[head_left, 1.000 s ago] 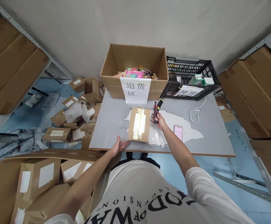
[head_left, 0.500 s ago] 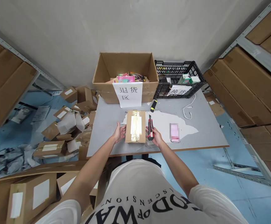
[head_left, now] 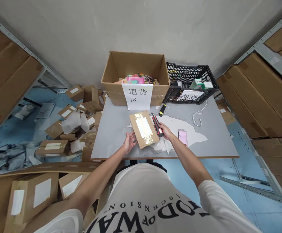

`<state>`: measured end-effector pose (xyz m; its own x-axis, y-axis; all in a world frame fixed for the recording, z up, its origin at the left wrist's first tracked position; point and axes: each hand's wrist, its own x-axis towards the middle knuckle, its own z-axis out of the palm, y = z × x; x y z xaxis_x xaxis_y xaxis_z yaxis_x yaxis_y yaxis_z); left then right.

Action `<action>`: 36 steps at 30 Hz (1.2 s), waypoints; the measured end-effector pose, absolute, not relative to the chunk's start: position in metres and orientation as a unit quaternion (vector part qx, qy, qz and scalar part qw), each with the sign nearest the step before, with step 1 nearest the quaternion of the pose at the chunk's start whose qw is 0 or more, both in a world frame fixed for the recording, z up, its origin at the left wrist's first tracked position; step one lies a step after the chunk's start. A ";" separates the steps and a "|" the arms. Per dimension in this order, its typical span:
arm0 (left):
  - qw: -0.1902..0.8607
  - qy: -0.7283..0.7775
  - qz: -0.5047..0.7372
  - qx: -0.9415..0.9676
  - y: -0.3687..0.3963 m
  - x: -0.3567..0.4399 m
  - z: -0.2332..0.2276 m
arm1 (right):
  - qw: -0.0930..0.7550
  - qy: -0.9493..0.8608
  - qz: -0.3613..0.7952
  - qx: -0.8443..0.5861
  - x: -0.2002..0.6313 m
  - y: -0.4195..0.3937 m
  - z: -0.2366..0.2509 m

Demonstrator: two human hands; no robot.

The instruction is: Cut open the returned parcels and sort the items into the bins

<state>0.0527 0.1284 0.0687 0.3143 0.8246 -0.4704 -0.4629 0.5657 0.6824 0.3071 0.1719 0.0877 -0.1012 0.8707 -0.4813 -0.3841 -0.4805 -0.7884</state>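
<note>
A small cardboard box (head_left: 144,129) with a white label and shiny clear tape lies turned at an angle between my hands. My left hand (head_left: 130,142) is at its lower left edge, fingers spread and palm towards the box; some fingertips are hidden at its side. In my right hand (head_left: 165,131) is a red and black utility knife (head_left: 156,125), held along the box's right side. A pink item (head_left: 183,137), partly blurred out, lies on the table right of that hand. A black and yellow tool handle (head_left: 162,110) lies beyond the box.
On the grey table (head_left: 114,119), a large carton (head_left: 111,92) with a paper sign and a black crate (head_left: 191,69) stand at the back. A white cable (head_left: 197,116) and torn white sheeting (head_left: 195,134) lie right. Boxes crowd the floor left; stocked shelves flank both sides.
The box has turned counter-clockwise from straight to slanted. My left hand has followed its lower left edge, and my right hand with the knife has tilted alongside. The view has shifted slightly.
</note>
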 end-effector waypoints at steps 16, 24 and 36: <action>0.817 0.363 0.407 0.187 0.067 0.091 0.048 | 0.271 -0.348 0.745 -0.500 0.278 0.287 0.089; 0.818 0.365 0.395 0.202 0.073 0.089 0.049 | 0.258 -0.398 0.707 -0.524 0.271 0.298 0.081; 0.410 0.556 0.229 0.686 0.115 0.032 0.098 | 0.466 -0.406 0.568 -0.544 0.351 0.227 0.105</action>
